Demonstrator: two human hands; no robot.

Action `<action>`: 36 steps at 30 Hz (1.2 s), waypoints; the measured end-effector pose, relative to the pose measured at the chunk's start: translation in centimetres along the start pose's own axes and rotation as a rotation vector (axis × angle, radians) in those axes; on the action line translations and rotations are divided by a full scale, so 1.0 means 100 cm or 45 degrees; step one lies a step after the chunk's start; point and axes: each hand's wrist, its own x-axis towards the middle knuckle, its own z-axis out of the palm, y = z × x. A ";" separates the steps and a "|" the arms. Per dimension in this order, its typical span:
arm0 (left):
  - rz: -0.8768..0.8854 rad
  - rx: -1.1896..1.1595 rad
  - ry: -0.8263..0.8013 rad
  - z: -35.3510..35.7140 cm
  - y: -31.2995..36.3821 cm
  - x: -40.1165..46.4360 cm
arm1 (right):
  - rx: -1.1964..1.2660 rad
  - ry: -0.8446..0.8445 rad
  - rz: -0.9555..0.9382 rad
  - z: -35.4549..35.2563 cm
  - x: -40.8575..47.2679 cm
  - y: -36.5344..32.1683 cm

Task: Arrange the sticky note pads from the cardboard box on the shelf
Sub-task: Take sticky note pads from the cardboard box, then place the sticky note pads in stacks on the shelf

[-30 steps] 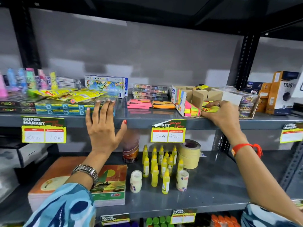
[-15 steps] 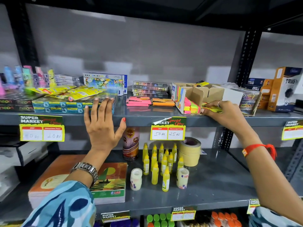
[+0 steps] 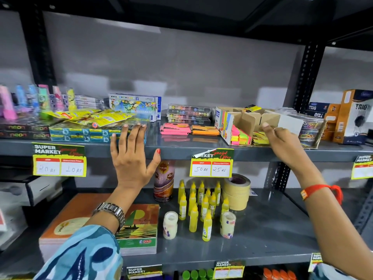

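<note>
My single head camera faces the grey shelf (image 3: 181,152) straight on from close range, level with its front edge, looking slightly downward; lower tiers show beneath it, dark framing above.

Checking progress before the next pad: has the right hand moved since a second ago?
Barely: the right hand remains at the cardboard box opening, over the yellow pads.

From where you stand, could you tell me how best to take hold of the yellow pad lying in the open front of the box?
Pinch the yellow pad by its near edge, thumb on top and fingers beneath, coming from the front. It lies flat in the box's open front, with a divider on its left, so probably only that edge is free. The right hand is already there.
</note>
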 end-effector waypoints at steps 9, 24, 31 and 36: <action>0.011 -0.007 0.008 0.000 0.000 0.000 | 0.118 0.157 0.065 0.012 0.008 -0.006; 0.016 -0.031 -0.039 -0.005 0.001 0.001 | -0.321 -0.306 -0.388 0.099 0.044 -0.154; 0.019 -0.026 -0.033 -0.002 -0.001 0.002 | -0.615 -0.523 -0.216 0.145 0.061 -0.178; 0.027 -0.019 -0.021 0.001 -0.002 0.001 | -0.713 -0.639 -0.128 0.157 0.068 -0.183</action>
